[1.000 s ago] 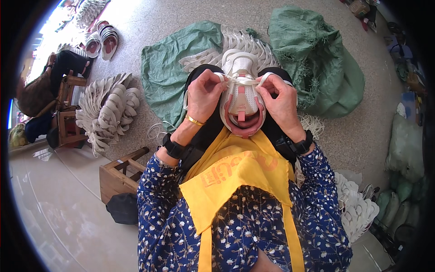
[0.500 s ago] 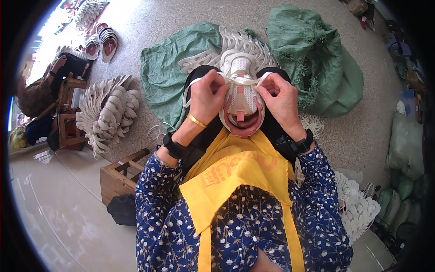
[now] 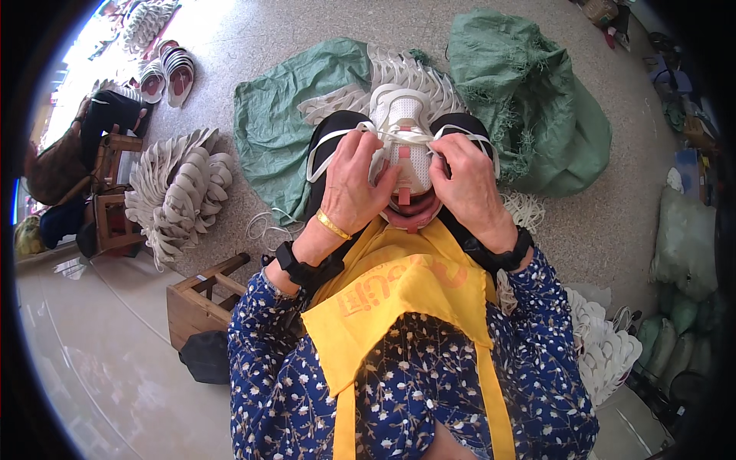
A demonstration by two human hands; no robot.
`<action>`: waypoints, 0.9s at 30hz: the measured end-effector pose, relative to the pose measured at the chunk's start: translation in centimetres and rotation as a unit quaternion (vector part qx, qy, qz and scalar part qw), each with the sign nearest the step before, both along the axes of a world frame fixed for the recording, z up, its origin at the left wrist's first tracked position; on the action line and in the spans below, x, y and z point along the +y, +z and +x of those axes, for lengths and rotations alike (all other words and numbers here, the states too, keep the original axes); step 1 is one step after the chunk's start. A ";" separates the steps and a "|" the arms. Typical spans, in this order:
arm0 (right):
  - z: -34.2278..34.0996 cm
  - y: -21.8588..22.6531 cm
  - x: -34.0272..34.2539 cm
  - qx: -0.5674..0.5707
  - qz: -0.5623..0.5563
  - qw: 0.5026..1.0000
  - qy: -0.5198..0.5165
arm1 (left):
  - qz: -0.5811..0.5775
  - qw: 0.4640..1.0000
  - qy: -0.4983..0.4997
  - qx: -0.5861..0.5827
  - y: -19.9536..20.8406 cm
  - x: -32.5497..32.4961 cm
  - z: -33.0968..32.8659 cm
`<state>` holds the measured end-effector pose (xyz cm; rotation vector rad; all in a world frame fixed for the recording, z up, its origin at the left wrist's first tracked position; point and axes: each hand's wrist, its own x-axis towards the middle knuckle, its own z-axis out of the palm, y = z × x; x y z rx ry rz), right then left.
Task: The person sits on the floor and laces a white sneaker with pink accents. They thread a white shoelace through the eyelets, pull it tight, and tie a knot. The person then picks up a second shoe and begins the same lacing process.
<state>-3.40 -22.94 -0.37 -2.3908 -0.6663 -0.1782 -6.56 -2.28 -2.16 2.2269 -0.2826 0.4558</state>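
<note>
A white and pink sneaker rests between my knees, toe pointing away and pink-lined opening toward me. White shoelace crosses its front, with a loose length curving out on each side. My left hand is closed on the lace at the shoe's left, its thumb over the tongue area. On the other side, my right hand pinches the lace near the top eyelets, fingers bent against the shoe. My fingers partly hide the sneaker's sides. A yellow apron covers my lap just below the opening.
Green woven sacks lie beyond my knees, with stacked white shoe parts between them. More pale stacks stand at left, near a wooden stool and another person's arm. White pieces lie at lower right.
Both hands have come closer over the shoe, hiding more of its sides. A loop of lace now arches out past my right hand. The left lace strand still hangs outward.
</note>
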 end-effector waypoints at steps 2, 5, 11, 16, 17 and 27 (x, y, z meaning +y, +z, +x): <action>0.0 -0.1 0.2 -0.021 -0.019 1.000 -0.007 | 0.027 1.000 0.002 -0.007 0.0 0.0 -0.1; 0.0 0.0 0.5 -0.044 -0.033 0.998 0.001 | 0.059 0.998 0.009 -0.020 0.2 -0.2 -0.2; 0.8 0.4 0.6 -0.094 -0.232 0.965 0.077 | 0.079 0.997 0.004 0.000 0.1 -0.5 0.1; 1.9 0.9 1.2 -0.171 -0.289 0.936 0.107 | 0.049 0.999 0.006 0.015 -1.0 -0.2 0.2; 2.1 1.1 1.2 -0.184 -0.285 0.934 0.115 | 0.049 0.999 0.009 0.012 -1.2 -0.2 0.2; -2.0 2.8 2.7 -0.031 -0.040 0.975 0.216 | -0.005 0.999 0.016 0.049 -2.1 -0.3 -0.1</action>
